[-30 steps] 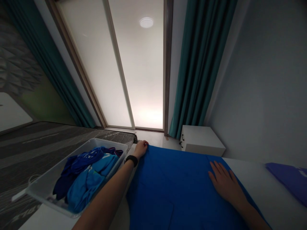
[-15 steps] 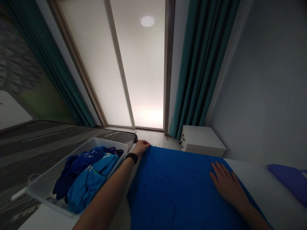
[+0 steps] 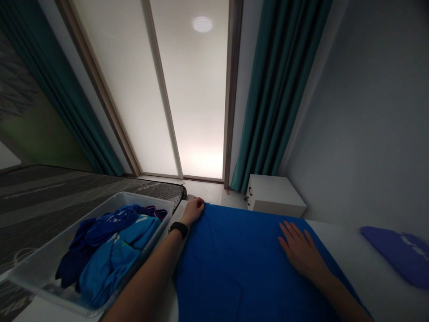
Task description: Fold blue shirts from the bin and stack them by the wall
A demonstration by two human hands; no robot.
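Note:
A blue garment lies spread out on a white tabletop, its exact kind hard to make out. At its far left corner, my left hand pinches the edge between closed fingers; a black band circles that wrist. Flat on the garment's right part rests my right hand, fingers stretched out. Left of my left forearm stands a translucent plastic bin holding crumpled clothes in light and dark blue. A folded purple garment with white print sits on the tabletop at the far right.
A grey patterned mattress extends along the left. Beyond the table's far edge stands a low white cabinet with dark handles. Frosted sliding doors and teal curtains are behind, and a wall rises on the right.
The view has turned slightly right, so everything sits further left. My right hand has slid a little left across the garment. My left hand keeps its pinch on the corner.

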